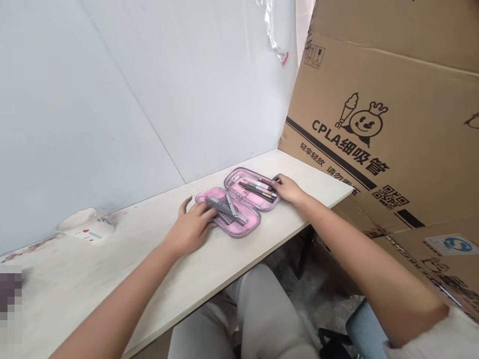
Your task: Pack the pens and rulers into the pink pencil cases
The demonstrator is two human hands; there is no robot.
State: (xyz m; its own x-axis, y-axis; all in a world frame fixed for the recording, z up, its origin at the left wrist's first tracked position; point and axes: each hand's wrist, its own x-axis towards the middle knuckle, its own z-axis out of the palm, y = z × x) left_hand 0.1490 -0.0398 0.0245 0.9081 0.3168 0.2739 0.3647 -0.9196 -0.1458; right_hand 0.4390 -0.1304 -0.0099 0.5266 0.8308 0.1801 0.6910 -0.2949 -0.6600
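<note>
Left hand (190, 229): open and relaxed, palm down, thumb raised, fingers laid across the near edge of the lower half of an open pencil case (239, 230), fingertips at flat grey strips (224, 207); no grip seen. Right hand (288, 189): fingers loosely curved at the far end of the upper half, beside a bundle of pens (258, 188); cannot tell whether it grips them. Both forearms reach forward from the bottom of the view. Case: lying opened flat, pink-lined, on a white counter (112, 264), near its back edge. Cardboard box (377, 124) stands at right, touching the counter's far end; white ornament (86, 224) sits at left against the wall (93, 99).
</note>
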